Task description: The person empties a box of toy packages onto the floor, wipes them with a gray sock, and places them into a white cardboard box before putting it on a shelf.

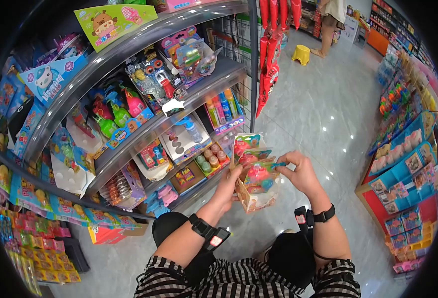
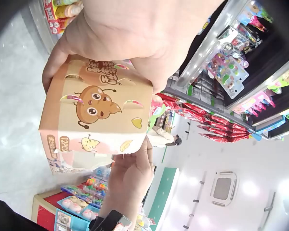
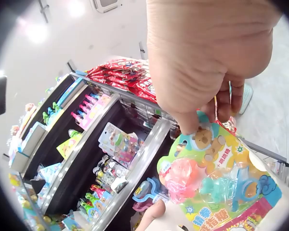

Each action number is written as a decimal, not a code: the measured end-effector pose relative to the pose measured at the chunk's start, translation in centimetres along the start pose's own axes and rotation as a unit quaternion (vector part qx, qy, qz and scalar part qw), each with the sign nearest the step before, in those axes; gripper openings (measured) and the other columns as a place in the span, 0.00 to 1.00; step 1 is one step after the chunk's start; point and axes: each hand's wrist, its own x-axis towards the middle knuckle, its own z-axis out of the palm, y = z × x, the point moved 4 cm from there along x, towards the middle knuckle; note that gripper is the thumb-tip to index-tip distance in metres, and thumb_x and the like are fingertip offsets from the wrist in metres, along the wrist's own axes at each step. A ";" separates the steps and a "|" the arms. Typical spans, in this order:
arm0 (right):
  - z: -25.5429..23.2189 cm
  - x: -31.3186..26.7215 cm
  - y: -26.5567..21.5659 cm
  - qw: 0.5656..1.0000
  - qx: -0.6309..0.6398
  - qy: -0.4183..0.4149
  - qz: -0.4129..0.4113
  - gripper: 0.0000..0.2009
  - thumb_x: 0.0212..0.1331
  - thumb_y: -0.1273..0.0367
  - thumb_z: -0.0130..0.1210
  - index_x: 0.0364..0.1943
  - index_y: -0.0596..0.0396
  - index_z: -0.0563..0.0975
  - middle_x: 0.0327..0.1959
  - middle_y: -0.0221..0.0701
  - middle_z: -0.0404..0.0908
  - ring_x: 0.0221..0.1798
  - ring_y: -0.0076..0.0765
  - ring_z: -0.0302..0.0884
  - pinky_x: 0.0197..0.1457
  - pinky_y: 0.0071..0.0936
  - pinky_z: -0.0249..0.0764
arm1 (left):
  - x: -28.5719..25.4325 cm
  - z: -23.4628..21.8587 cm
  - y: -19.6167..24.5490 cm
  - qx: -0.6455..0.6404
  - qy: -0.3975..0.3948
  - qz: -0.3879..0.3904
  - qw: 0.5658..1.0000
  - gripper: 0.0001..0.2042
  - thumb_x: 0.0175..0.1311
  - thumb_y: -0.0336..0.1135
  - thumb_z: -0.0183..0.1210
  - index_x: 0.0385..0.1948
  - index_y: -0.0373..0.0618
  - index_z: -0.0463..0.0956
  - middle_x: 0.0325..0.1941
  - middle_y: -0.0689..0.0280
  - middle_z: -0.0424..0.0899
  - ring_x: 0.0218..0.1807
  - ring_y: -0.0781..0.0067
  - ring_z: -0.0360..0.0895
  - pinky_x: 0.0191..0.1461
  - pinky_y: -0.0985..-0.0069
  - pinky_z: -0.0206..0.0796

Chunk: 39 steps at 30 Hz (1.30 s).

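tan cardboard display box (image 2: 96,113) of blister-packed toys: held underneath by left hand (image 1: 227,185); right hand (image 1: 301,172) grip pinches the top colourful toy card (image 3: 216,185).

A tan cardboard display box (image 2: 94,113) printed with a brown cartoon swirl stands upright, colourful blister-carded toy packs (image 1: 255,166) rising from its top.

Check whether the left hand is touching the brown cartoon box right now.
Touching. In the left wrist view the left hand wraps over the top of the box, fingers curled down its side. The head view agrees.
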 end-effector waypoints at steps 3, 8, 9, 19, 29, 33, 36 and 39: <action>-0.3 -0.5 -0.5 0.996 -0.044 -0.077 -0.031 0.07 0.46 0.77 0.62 0.31 0.55 0.82 0.29 0.34 0.82 0.36 0.39 0.77 0.43 0.31 0.73 | 1.0 -0.7 -0.5 -0.013 0.027 0.012 0.999 0.38 0.59 0.62 0.55 0.66 0.52 0.53 0.61 0.60 0.67 0.55 0.63 0.72 0.47 0.54 0.68; 0.2 -1.2 -0.5 0.991 -0.031 -0.121 -0.050 0.08 0.44 0.78 0.62 0.31 0.57 0.81 0.31 0.35 0.82 0.36 0.40 0.79 0.42 0.32 0.75 | 1.0 -0.6 0.2 -0.022 0.044 0.039 0.998 0.39 0.58 0.62 0.56 0.66 0.49 0.53 0.57 0.60 0.68 0.50 0.65 0.72 0.46 0.57 0.68; 0.2 -1.3 -0.6 0.992 -0.015 -0.119 -0.050 0.08 0.44 0.79 0.63 0.32 0.58 0.81 0.32 0.36 0.82 0.37 0.39 0.79 0.42 0.32 0.76 | 1.0 -0.6 0.3 -0.028 0.050 0.048 0.997 0.39 0.58 0.62 0.56 0.65 0.49 0.53 0.56 0.61 0.68 0.48 0.67 0.72 0.45 0.58 0.68; 0.3 -1.0 -0.5 0.996 -0.034 -0.077 0.014 0.15 0.44 0.78 0.64 0.38 0.57 0.76 0.34 0.35 0.79 0.38 0.42 0.78 0.44 0.34 0.75 | 1.2 -0.5 -0.1 -0.027 0.033 0.047 0.998 0.40 0.58 0.62 0.56 0.67 0.47 0.52 0.58 0.59 0.69 0.52 0.65 0.71 0.46 0.59 0.68; 2.1 -0.9 -0.4 0.976 -0.168 -0.034 -0.136 0.14 0.40 0.76 0.63 0.35 0.52 0.82 0.33 0.31 0.79 0.40 0.41 0.71 0.47 0.33 0.72 | 0.2 0.4 0.6 0.036 0.015 0.115 0.993 0.43 0.60 0.59 0.56 0.70 0.45 0.47 0.60 0.55 0.69 0.55 0.62 0.73 0.46 0.59 0.71; 2.0 -0.5 -0.2 0.979 -0.152 0.017 -0.133 0.09 0.42 0.75 0.63 0.31 0.53 0.81 0.33 0.31 0.80 0.39 0.42 0.72 0.47 0.34 0.71 | 0.7 -0.1 0.3 0.019 0.003 0.072 0.997 0.40 0.60 0.61 0.54 0.68 0.47 0.52 0.57 0.56 0.71 0.50 0.62 0.74 0.44 0.62 0.71; 1.9 -0.4 0.5 0.986 -0.137 0.006 -0.100 0.08 0.43 0.75 0.62 0.31 0.55 0.80 0.32 0.34 0.80 0.37 0.44 0.72 0.45 0.36 0.72 | 0.7 -0.2 -0.1 0.008 -0.026 0.006 1.000 0.35 0.61 0.63 0.51 0.64 0.50 0.58 0.54 0.58 0.72 0.46 0.62 0.74 0.42 0.64 0.70; 1.9 -0.2 2.0 0.995 -0.090 -0.042 -0.016 0.11 0.44 0.74 0.62 0.34 0.58 0.79 0.28 0.38 0.78 0.35 0.48 0.72 0.42 0.40 0.72 | 0.6 0.0 -0.2 0.009 -0.036 -0.020 0.999 0.32 0.61 0.63 0.50 0.60 0.52 0.63 0.51 0.60 0.73 0.45 0.62 0.74 0.43 0.63 0.69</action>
